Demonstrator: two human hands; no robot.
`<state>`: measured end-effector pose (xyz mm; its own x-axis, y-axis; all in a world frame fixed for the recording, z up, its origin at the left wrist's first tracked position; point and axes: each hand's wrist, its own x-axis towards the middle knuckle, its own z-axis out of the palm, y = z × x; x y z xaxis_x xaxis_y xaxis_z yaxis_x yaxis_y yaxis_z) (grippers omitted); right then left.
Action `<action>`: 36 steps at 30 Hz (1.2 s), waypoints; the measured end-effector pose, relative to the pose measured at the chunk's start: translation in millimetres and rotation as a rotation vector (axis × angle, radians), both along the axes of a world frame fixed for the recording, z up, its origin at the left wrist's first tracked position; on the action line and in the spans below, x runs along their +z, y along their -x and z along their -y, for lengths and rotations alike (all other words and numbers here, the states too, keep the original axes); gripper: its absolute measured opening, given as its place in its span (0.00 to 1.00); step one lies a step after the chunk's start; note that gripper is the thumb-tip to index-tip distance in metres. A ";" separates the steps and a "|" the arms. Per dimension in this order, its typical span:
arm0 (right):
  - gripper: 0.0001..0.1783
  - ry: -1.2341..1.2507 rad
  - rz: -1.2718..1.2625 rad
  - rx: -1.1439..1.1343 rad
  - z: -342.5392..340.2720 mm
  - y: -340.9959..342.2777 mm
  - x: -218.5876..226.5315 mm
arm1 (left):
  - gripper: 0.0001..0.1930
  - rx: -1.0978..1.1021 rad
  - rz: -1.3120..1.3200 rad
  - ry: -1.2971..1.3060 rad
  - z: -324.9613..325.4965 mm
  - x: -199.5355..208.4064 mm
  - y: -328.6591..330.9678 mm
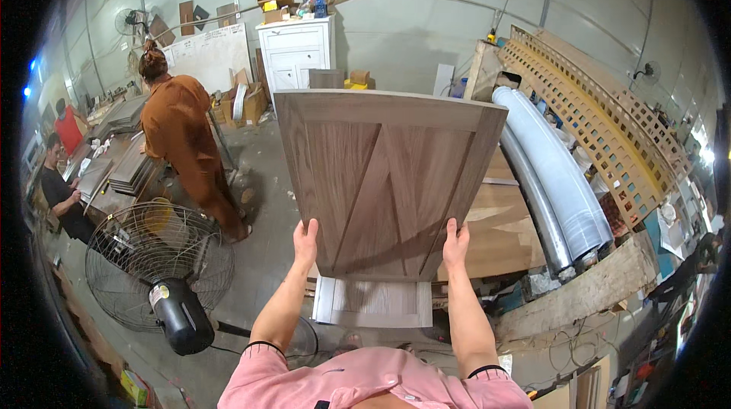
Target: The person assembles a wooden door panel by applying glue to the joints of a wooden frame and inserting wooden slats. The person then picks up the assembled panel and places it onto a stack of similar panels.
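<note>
A brown wood-grain cabinet door (pixel 388 188) with slanted trim strips is held up in front of me, tilted, its wider edge far from me. My left hand (pixel 305 243) grips its left edge near the lower corner, thumb on the front face. On the opposite edge my right hand (pixel 455 244) holds it the same way. The fingers behind the panel are hidden. Below the door's near edge lies a paler grey wood-grain panel (pixel 373 304), partly covered by the held door.
A black caged fan (pixel 164 272) stands close on the left. Beyond it, a person in brown (pixel 179 127) works at a table with stacked panels (pixel 137 173). Plastic-wrapped rolls (pixel 560 180) and a flat brown board (pixel 499 234) lie right. A white drawer cabinet (pixel 297 51) stands behind.
</note>
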<state>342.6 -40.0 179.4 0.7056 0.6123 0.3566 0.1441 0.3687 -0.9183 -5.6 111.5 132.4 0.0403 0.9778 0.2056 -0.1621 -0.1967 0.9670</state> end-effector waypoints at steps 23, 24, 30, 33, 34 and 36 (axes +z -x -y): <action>0.31 0.789 0.126 0.174 53.1 -24.7 -126.3 | 0.35 -0.115 -0.658 -0.180 41.6 -18.2 27.9; 0.30 0.757 0.189 0.105 54.2 -28.8 -144.4 | 0.35 -0.123 -0.665 -0.084 51.8 -3.1 22.2; 0.28 0.506 0.217 -0.113 75.5 20.3 -74.5 | 0.33 -0.145 -0.635 0.077 90.4 2.4 39.1; 0.24 0.466 0.123 -0.211 81.4 40.2 -63.1 | 0.31 -0.059 -0.504 0.144 118.9 -12.8 38.7; 0.25 0.501 0.116 -0.217 82.1 41.4 -72.0 | 0.29 0.117 -0.494 0.085 127.5 -16.2 32.3; 0.26 0.711 0.099 -0.176 87.7 40.1 -81.2 | 0.27 0.128 -0.468 0.211 126.9 -32.6 33.0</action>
